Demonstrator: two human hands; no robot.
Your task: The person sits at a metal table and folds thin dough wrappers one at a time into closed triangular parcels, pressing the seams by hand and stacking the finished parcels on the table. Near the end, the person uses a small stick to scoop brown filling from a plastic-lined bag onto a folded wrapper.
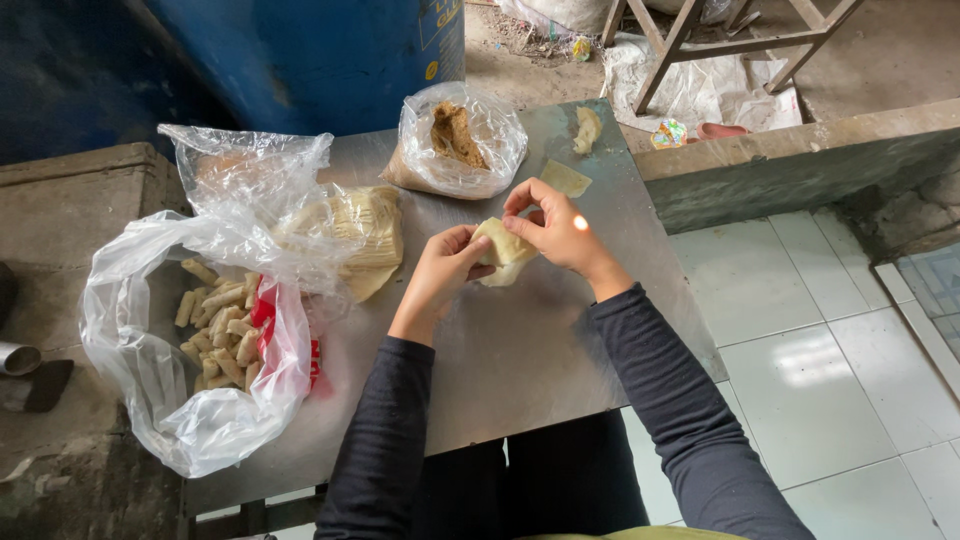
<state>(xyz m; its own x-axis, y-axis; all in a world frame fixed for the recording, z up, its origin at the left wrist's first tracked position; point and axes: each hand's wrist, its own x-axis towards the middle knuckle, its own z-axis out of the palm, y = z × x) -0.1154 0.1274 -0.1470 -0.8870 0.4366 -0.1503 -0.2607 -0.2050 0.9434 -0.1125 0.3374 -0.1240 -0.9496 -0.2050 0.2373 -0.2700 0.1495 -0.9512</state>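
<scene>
A steel surface [560, 350] is standing on white floor tiles [830, 370], which are catching soft daylight; a big blue drum [320, 50] is rising behind it; a low concrete ledge [800, 160] is running along the right, with bare dirt ground [890, 50] lying beyond; wooden legs of a stool [720, 40] are showing at the top; a grey concrete block [60, 210] is sitting on the left.

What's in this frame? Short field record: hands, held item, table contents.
left hand: pinching the pale wrapper sheet
right hand: folding the same sheet from above
held item: pale wrapper sheet, just above the table
table: metal top
left of hands: clear bag of finished rolls; stack of wrappers in plastic
behind hands: bag of brown filling; loose wrapper piece
</scene>
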